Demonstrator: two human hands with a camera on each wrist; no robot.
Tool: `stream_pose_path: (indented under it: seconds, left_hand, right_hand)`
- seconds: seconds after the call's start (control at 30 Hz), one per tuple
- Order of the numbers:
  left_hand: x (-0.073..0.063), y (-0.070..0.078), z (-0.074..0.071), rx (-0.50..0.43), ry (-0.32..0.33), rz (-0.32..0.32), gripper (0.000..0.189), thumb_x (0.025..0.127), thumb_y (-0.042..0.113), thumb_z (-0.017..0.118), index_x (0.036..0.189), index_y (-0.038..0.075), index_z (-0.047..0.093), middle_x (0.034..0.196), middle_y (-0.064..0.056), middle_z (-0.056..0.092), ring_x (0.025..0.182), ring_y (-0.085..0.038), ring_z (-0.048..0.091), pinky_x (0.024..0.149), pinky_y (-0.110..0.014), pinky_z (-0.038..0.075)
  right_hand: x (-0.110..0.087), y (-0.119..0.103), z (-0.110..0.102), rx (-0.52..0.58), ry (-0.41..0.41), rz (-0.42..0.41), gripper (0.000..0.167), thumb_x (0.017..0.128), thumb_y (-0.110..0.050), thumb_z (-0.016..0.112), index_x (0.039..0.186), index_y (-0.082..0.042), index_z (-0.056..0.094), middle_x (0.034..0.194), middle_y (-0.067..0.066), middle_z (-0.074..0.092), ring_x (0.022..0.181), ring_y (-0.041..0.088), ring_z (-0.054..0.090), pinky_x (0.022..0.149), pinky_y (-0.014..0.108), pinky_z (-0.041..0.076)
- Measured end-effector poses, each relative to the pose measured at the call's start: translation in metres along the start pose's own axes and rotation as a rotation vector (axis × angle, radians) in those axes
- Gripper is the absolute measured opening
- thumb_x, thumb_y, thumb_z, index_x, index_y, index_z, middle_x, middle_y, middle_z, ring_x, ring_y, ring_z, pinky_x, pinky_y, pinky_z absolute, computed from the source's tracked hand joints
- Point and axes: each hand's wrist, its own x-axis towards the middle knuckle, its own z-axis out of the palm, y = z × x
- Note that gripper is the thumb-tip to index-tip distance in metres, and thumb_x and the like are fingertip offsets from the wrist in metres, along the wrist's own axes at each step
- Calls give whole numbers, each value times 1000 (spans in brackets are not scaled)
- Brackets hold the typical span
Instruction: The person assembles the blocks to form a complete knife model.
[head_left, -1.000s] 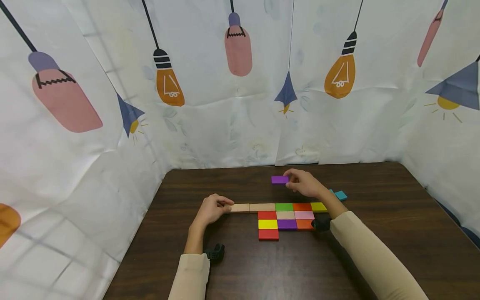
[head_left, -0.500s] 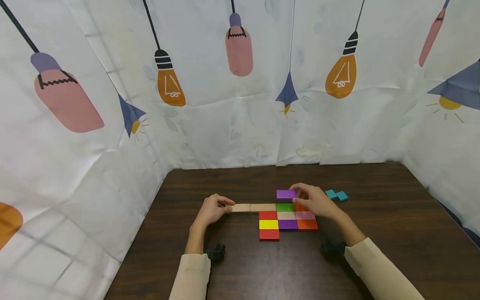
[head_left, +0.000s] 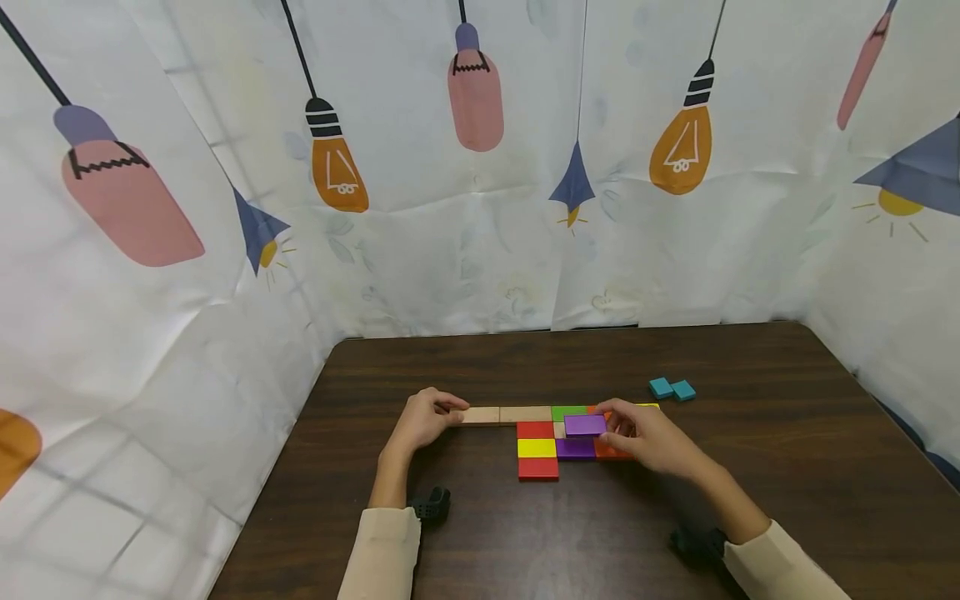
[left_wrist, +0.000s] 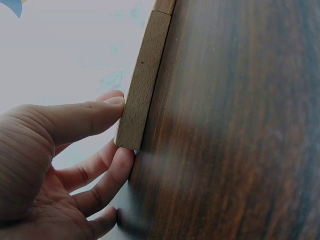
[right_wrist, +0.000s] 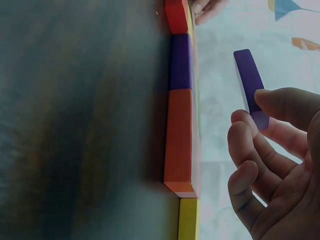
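Note:
In my right hand [head_left: 651, 437] I hold a purple rectangular block [head_left: 585, 426], thumb against fingers at its right end. It hovers above the laid blocks, apart from them in the right wrist view, and hides part of a beige and a pink block. Below it lie another purple block [head_left: 575, 450] and an orange block [right_wrist: 179, 140]. My left hand [head_left: 427, 419] stays at the left end of the back row, its thumb and fingers around the end of a plain wooden block [left_wrist: 143, 85]. A second wooden block [head_left: 525, 414] and a green block [head_left: 567, 412] continue that row.
Red [head_left: 536, 430] and yellow [head_left: 537, 448] blocks form the left column of the patch, with another red block [head_left: 538, 471] in front. Two teal pieces [head_left: 672, 389] lie at the back right. The dark wooden table [head_left: 480, 533] ends at a printed curtain [head_left: 420, 267].
My right hand has brought the purple block from the table's back toward me, over the laid blocks. The left hand has not moved.

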Motion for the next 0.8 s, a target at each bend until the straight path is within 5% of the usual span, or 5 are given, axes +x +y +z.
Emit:
stream_pose_path:
  seconds: [0.8]
  left_hand:
    - [0,1,0,1,-3,3,12,93,15,76,102,21,82,104,-3,66,88,-17,62,76,-36,55]
  right_hand:
    - [-26,-4,14,20,-118,-29,33,97,-26,71,126,-12,64,87,-9,63,68,2,55,61,22,50]
